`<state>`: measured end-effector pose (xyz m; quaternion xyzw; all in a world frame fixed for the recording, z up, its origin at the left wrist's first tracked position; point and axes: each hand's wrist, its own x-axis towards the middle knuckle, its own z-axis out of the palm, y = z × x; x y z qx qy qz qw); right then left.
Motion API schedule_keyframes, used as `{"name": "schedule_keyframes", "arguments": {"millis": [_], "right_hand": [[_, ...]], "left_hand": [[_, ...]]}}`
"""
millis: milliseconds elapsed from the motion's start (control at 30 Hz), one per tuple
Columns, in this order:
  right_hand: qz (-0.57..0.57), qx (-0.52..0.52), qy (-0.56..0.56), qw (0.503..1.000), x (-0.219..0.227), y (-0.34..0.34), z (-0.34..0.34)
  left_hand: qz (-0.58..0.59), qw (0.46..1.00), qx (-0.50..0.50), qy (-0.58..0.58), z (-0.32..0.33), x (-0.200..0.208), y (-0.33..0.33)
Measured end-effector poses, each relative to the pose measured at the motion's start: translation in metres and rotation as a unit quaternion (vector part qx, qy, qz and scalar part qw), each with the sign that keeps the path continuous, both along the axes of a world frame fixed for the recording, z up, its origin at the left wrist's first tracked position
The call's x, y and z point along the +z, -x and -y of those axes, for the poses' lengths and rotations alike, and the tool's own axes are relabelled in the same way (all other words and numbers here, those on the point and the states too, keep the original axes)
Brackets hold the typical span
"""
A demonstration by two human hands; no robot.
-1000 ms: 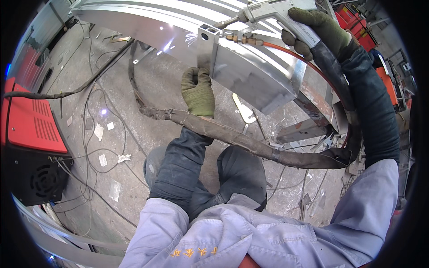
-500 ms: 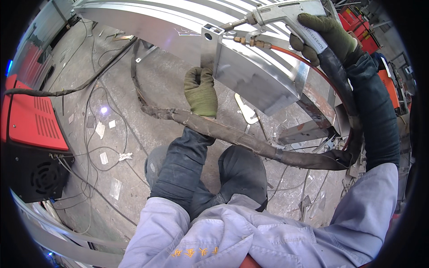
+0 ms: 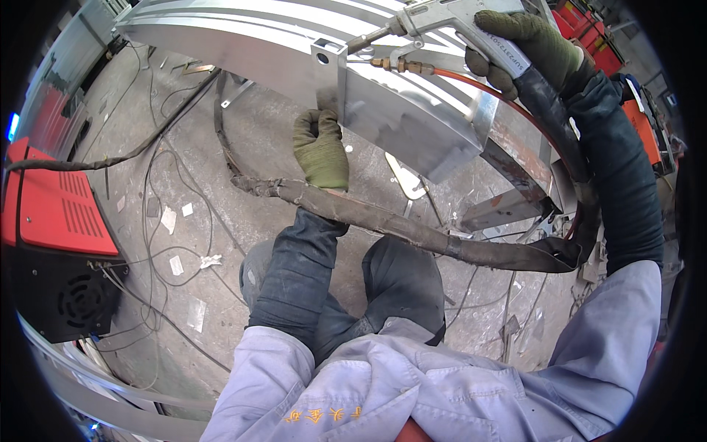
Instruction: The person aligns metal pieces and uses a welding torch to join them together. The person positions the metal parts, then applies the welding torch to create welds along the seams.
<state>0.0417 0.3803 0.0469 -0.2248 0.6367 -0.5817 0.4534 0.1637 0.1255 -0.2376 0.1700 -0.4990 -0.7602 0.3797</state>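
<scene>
My right hand (image 3: 532, 48), in a green glove, grips the handle of a grey handheld welding gun (image 3: 434, 18). The gun's nozzle tip points left, right by the top of a small metal bracket (image 3: 333, 70) with a round hole. My gloved left hand (image 3: 322, 149) pinches the lower end of this bracket, its fingers closed. The bracket sits upright against the edge of a shiny sheet-metal panel (image 3: 412, 129). From the gun trails a thick dark sleeved cable (image 3: 383, 219), which loops across over my left wrist. A red-orange hose (image 3: 479, 85) runs beside it.
A red and black machine (image 3: 62, 214) stands at the left. Under the panel is a rusty steel support (image 3: 508, 210). A pale flat clamp-like tool (image 3: 405, 177) lies on the concrete floor among thin cables and scraps. An orange case (image 3: 641, 132) is at the right.
The panel, bracket, gun and both hands appear slightly further left and up in the picture. Bright glints on the panel and on the floor at left are gone. Both grips stay the same.
</scene>
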Motion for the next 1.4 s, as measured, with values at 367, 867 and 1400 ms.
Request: {"name": "schedule_keyframes", "arguments": {"millis": [367, 867, 1400], "right_hand": [[0.053, -0.027, -0.021, 0.998, 0.003, -0.008, -0.007], [0.032, -0.045, -0.025, 0.998, 0.002, -0.02, -0.016], [-0.031, -0.078, -0.052, 0.995, 0.01, -0.047, -0.017]], "left_hand": [[0.004, 1.0, 0.011, 0.009, 0.001, -0.002, 0.001], [-0.008, 1.0, 0.019, -0.003, 0.001, -0.004, 0.002], [-0.008, 1.0, 0.012, -0.002, 0.002, -0.003, 0.001]]}}
